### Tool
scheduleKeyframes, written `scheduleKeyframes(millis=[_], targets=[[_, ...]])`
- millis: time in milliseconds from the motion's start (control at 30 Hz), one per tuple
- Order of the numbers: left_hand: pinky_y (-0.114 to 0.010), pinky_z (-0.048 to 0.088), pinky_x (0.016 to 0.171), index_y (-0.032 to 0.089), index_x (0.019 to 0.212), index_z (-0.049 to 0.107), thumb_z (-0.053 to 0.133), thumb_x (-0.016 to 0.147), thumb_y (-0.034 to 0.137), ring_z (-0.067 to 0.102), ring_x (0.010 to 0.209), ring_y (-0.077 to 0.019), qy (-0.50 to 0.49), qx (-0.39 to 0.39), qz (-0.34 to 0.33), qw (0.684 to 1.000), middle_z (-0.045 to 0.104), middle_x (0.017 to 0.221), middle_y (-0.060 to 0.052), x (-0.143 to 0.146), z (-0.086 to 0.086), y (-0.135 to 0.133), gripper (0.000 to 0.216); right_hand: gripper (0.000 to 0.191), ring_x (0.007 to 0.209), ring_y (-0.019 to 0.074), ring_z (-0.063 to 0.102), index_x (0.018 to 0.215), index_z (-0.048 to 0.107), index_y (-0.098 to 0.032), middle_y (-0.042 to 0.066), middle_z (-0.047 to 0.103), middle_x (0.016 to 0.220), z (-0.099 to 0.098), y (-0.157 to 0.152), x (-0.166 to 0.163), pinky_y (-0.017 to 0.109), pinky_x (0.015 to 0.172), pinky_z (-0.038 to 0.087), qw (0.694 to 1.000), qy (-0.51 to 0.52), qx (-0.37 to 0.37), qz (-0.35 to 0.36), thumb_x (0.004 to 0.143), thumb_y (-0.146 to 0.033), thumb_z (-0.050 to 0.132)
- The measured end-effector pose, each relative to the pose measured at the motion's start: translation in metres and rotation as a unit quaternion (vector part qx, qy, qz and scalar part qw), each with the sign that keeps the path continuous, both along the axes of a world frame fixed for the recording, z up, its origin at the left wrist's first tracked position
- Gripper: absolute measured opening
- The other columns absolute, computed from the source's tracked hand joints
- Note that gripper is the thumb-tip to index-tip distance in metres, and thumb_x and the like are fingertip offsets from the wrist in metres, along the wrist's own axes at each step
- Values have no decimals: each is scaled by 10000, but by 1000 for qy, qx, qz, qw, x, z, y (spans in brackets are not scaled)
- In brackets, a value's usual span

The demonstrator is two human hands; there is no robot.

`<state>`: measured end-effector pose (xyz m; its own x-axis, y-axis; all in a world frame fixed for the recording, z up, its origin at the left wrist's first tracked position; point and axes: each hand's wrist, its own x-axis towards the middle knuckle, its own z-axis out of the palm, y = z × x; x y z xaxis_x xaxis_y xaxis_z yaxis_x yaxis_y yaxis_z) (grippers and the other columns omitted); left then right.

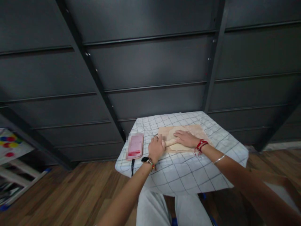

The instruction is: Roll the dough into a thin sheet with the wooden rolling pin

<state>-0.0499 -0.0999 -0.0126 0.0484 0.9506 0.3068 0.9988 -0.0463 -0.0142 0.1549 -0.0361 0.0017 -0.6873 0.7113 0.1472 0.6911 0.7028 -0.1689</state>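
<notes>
Left hand [156, 147] grips the rolling pin [170, 143]; right hand [187, 139] presses down, grip unclear; even pressure from both keeps the dough [176, 147] uniform.

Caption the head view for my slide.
Left hand and right hand on a rolling pin over flattened dough, on a board atop a grid-patterned tablecloth.

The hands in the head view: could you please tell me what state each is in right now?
Left hand: closed, holding one end of the rolling pin.
Right hand: open, palm down over the other end.
</notes>
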Motion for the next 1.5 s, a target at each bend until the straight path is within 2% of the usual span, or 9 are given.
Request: scheduleKeyframes(millis=[100, 300, 667, 833, 933, 1067, 1233, 1367, 1500], targets=[[-353, 440, 908, 145, 1367, 434, 336, 937, 262, 507, 1139, -248, -6, 2, 22, 1000, 560, 1248, -127, 1, -3, 12, 455, 501, 1329, 273, 318, 1380, 443, -258, 76, 431, 1433, 3, 5, -15, 506, 1040, 258, 998, -31, 6, -53, 956, -465, 275], [-432, 358, 1007, 174, 1411, 394, 332, 920, 291, 432, 1258, -283, -22, -35, 58, 997, 511, 1333, -141, -3, 0, 37, 509, 531, 1370, 294, 231, 1414, 388, -273, 46, 371, 1477, 2, 31, -34, 584, 1049, 177, 995, -49, 13, -89, 957, -464, 198], [-459, 339, 1018, 168, 1421, 375, 328, 900, 320, 401, 1285, -300, -75, -69, 78, 992, 461, 1381, -156, -20, 0, 81, 545, 556, 1335, 319, 272, 1433, 342, -249, 46, 384, 1466, 3, 79, -54, 686, 1005, 216, 994, -55, -32, -91, 949, -468, 179], [-465, 318, 1035, 148, 1431, 348, 334, 894, 336, 365, 1313, -300, -88, -98, 77, 988, 436, 1400, -163, -27, 1, 96, 570, 547, 1343, 304, 268, 1439, 329, -261, 50, 367, 1477, 6, 90, -60, 661, 1015, 225, 992, -54, -58, -102, 950, -459, 185], [-513, 263, 1060, 196, 1420, 372, 307, 905, 340, 334, 1332, -306, -77, -114, 52, 989, 416, 1422, -137, -25, 2, 89, 539, 559, 1349, 315, 256, 1434, 343, -280, 32, 377, 1472, 5, 80, -57, 657, 1017, 226, 992, -59, -53, -98, 947, -496, 174], [-560, 194, 1077, 228, 1415, 383, 249, 931, 341, 322, 1339, -311, -66, -132, 36, 988, 402, 1440, -105, -11, 4, 55, 514, 554, 1374, 313, 220, 1416, 385, -279, 7, 353, 1486, 2, 49, -42, 629, 1058, 169, 992, -74, -45, -89, 952, -489, 166], [-522, 201, 1092, 216, 1400, 405, 253, 936, 325, 310, 1345, -297, -44, -84, 0, 995, 422, 1428, -94, -2, 4, 31, 500, 590, 1385, 288, 223, 1430, 361, -240, 41, 341, 1492, -3, 26, -27, 553, 1074, 226, 995, -61, -55, -53, 950, -515, 158], [-538, 217, 1081, 204, 1393, 411, 270, 931, 318, 303, 1351, -301, -46, -77, 8, 996, 413, 1432, -118, -13, 3, 63, 497, 576, 1384, 305, 220, 1419, 382, -260, 24, 345, 1490, -2, 55, -40, 591, 1072, 206, 995, -59, -47, -62, 945, -519, 181], [-564, 254, 1051, 158, 1411, 372, 274, 932, 316, 295, 1352, -326, -73, -119, 33, 990, 370, 1452, -155, -26, 5, 104, 514, 528, 1390, 288, 201, 1437, 338, -254, 30, 343, 1491, 4, 95, -64, 644, 1051, 197, 995, -39, -10, -86, 958, -424, 198]])
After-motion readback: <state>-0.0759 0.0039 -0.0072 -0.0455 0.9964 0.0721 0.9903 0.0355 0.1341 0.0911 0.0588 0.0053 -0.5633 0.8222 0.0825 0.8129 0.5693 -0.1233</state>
